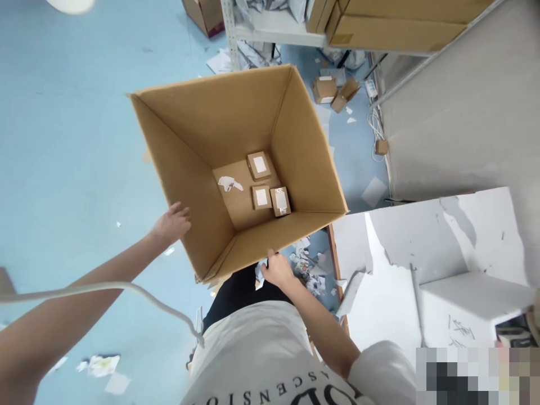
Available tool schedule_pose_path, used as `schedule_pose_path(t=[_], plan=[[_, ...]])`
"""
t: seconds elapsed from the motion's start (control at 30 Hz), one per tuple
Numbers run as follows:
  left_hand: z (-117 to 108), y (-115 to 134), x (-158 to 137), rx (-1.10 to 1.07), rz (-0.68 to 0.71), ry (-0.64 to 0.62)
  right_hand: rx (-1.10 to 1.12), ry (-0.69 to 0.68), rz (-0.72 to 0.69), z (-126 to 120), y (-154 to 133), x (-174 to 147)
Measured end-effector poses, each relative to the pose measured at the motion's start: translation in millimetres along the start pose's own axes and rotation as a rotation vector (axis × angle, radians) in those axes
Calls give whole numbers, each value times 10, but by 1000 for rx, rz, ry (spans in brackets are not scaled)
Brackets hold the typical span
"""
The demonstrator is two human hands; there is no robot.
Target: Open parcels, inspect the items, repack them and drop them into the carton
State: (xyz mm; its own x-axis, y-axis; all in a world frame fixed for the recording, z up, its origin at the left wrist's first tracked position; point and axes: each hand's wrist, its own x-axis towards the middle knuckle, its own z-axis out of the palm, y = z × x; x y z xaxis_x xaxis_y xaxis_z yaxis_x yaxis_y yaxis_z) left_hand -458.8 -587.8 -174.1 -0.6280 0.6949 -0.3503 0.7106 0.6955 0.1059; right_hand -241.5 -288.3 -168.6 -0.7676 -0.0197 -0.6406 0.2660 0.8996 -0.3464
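A large open-topped cardboard box point(228, 115) is in front of my body, its inside facing me. My left hand point(172, 221) grips its left rim, fingers bent over the edge into the box. On the near rim my right hand point(278, 270) takes hold, with most of its fingers hidden behind the wall. Three small cartons with white labels lie on the box's bottom: an upper carton point(253, 172), a lower one point(256, 203) and a taped one point(275, 211). Left of them is a torn scrap of white paper point(228, 183).
A shelf rack point(278, 35) bearing cartons point(396, 32) stands beyond the box. Small boxes point(324, 90) and paper scraps lie on the blue floor point(84, 140). At right is a white-covered table point(388, 304). A pale cable point(139, 289) crosses my left forearm.
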Motion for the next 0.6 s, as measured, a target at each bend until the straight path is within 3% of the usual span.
schedule_pose_path(t=[0.1, 0.17, 0.23, 0.3, 0.4, 0.5, 0.6], plan=[[-178, -233, 100, 154, -93, -154, -5, -37, -72, 51, -203, 121], [-276, -300, 137, 138, -201, -108, -36, -57, -107, 110, -376, 197], [-334, -209, 172, 75, -256, -47, -71, -59, -120, 199, -578, 239], [-342, 73, 205, -14, -226, -74, -88, -58, -141, 291, -760, 233], [-265, 709, 186, -306, -124, -345, -86, -54, -165, 327, -844, 131], [-109, 1240, 17, -503, -120, -458, -76, -29, -178, 127, -566, -20], [87, 1466, -225, -540, -31, -511, -81, 132, -52, -240, -21, -111]])
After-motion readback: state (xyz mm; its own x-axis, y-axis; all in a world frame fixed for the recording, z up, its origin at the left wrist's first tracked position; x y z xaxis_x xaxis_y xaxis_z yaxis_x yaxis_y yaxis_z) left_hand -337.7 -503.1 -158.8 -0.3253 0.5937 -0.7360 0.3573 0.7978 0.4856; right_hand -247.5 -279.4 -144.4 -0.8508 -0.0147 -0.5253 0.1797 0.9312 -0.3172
